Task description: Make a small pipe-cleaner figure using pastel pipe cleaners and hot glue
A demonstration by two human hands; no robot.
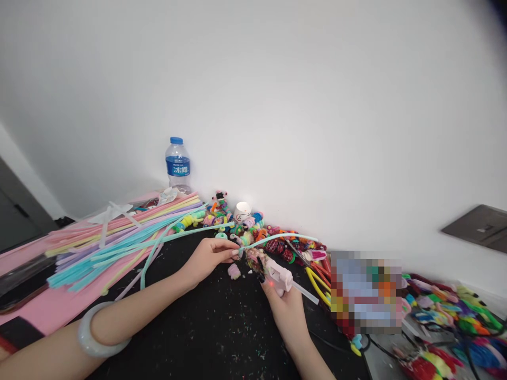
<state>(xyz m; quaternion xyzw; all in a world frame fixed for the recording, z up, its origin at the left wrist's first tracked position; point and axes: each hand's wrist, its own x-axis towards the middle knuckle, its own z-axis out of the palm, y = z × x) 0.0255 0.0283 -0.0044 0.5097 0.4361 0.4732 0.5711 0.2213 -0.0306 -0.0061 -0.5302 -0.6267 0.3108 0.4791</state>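
My right hand grips a pale pink hot glue gun with a red light and a clear glue stick sticking out of its back. The gun's nozzle points toward my left hand, whose fingertips pinch one end of a mint-green pipe cleaner. The strip arcs away to the right above the gun. Nozzle tip and pinched end are close together; whether they touch I cannot tell. A small lilac coiled piece lies on the black tabletop just below my left fingertips.
Pastel pipe cleaners lie on pink sheeting at the left. A water bottle and a white paper cup stand near the wall. Colourful fuzzy pieces line the back, with more at right. A black cable runs at lower right.
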